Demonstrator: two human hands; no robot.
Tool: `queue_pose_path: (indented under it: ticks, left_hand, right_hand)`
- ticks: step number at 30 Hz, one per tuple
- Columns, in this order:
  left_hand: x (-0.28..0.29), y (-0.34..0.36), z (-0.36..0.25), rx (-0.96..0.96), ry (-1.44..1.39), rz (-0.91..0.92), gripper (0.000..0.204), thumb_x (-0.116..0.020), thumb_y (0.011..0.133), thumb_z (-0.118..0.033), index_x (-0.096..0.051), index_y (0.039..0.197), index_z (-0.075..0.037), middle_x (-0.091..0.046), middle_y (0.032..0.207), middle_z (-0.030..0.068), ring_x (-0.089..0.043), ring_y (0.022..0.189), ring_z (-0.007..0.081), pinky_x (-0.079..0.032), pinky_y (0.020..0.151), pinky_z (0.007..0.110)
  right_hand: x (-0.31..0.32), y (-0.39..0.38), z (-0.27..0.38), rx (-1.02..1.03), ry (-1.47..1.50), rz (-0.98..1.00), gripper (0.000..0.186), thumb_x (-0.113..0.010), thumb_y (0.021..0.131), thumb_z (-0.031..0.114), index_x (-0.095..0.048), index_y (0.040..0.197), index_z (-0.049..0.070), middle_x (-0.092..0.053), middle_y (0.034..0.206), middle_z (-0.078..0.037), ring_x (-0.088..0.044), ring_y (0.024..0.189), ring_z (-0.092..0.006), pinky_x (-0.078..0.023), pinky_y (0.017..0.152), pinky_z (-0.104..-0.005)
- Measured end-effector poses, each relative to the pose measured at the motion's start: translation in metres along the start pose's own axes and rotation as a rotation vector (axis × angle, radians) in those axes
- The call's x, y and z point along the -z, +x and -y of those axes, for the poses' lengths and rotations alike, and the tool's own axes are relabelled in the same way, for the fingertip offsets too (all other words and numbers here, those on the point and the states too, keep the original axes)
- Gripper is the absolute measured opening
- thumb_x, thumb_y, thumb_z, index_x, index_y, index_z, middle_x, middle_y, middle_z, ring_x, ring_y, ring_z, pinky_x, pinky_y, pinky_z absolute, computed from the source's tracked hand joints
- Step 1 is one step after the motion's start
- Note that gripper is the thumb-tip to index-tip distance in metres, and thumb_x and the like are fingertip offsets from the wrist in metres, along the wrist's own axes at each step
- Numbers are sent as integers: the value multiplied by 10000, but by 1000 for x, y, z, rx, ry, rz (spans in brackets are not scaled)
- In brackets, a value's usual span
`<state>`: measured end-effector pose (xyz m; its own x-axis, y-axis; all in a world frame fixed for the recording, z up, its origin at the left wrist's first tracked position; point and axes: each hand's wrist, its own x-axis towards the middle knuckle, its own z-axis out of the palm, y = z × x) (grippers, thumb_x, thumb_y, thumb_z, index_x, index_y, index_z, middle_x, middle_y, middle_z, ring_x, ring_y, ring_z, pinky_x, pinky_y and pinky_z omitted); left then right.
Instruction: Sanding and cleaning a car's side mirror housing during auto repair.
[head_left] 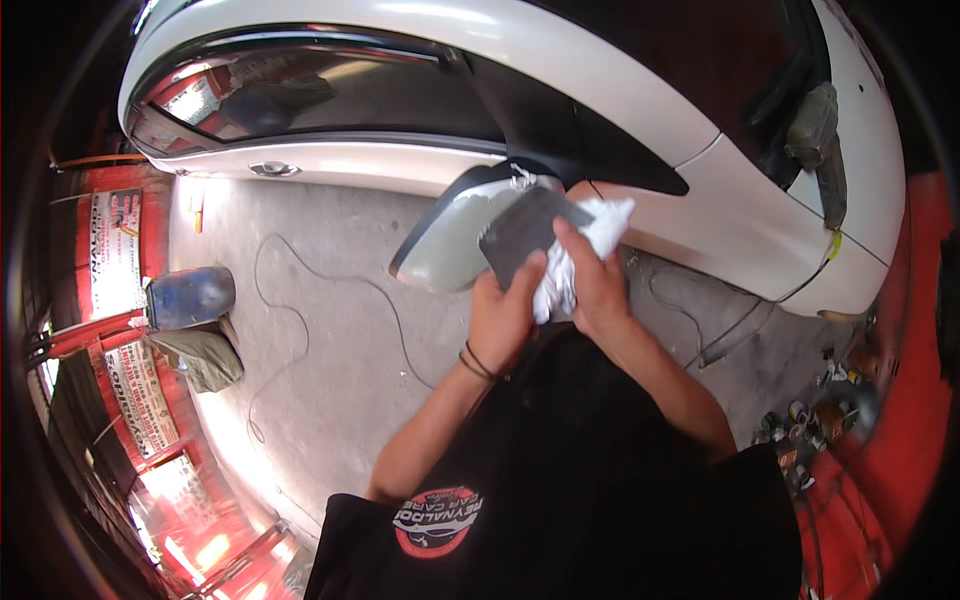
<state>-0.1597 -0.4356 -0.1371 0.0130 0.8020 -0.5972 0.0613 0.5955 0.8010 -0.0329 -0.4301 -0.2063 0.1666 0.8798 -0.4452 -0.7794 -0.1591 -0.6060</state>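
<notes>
Side mirror (432, 243) could've been scratched if the dark pad (522, 232) was fumbled through a loose grip. Pad was held over that mirror, pinched by the left fingers (527, 277); bunched white cloth (608, 226) and pad edge were clamped by the right fingers (573, 245). Pad looked flat, squarish, dull grey-black tbh.

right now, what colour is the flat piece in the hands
The flat piece is dark grey; it shows in the head view.
</notes>
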Motion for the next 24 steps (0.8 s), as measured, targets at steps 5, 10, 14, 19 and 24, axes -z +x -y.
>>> queue_pose_path:
  ticks: [5, 10, 14, 19, 24]
  left_hand:
    - [0, -4, -2, -41, 11, 14, 393, -696, 1096, -378, -728, 908, -34, -655, 665, 23, -547, 450, 112, -389, 403, 292]
    - [0, -6, -3, 62, 14, -19, 360, -697, 1098, -363, -724, 959, -32, -658, 681, 21, -530, 445, 103, -391, 393, 290]
    - [0, -7, -3, -7, 4, 15, 290, -692, 1099, -327, -734, 1047, -45, -685, 751, 8, -575, 502, 100, -409, 389, 280]
    - [0, -1, -7, -29, -27, 23, 346, -714, 1086, -345, -724, 943, -30, -675, 703, 20, -567, 473, 109, -402, 383, 287]
    - [4, -1, -9, -6, -18, 55, 300, -710, 1092, -325, -733, 998, -41, -690, 740, 4, -589, 506, 99, -410, 385, 279]
  right_hand:
    - [-2, -3, 3, -38, -47, -30, 276, -767, 1043, 116, -663, 1296, 76, -709, 1147, 6, -678, 998, -87, -549, 848, -288]
    - [-4, -6, 2, 8, -4, 12, 194, -787, 1039, 138, -700, 1201, 77, -716, 1058, 28, -666, 925, -62, -530, 787, -283]
    - [-4, -4, 0, -2, 53, 43, 280, -776, 1043, 130, -666, 1295, 76, -711, 1160, 4, -688, 1027, -82, -560, 864, -289]
    - [-8, 2, 0, 18, 18, -23, 236, -782, 1036, 158, -650, 1231, 146, -694, 1031, 29, -687, 899, -83, -555, 765, -297]
    - [-7, -2, 5, -42, 27, 30, 277, -768, 1034, 136, -639, 1277, 105, -702, 1095, 1, -713, 985, -119, -580, 841, -312]
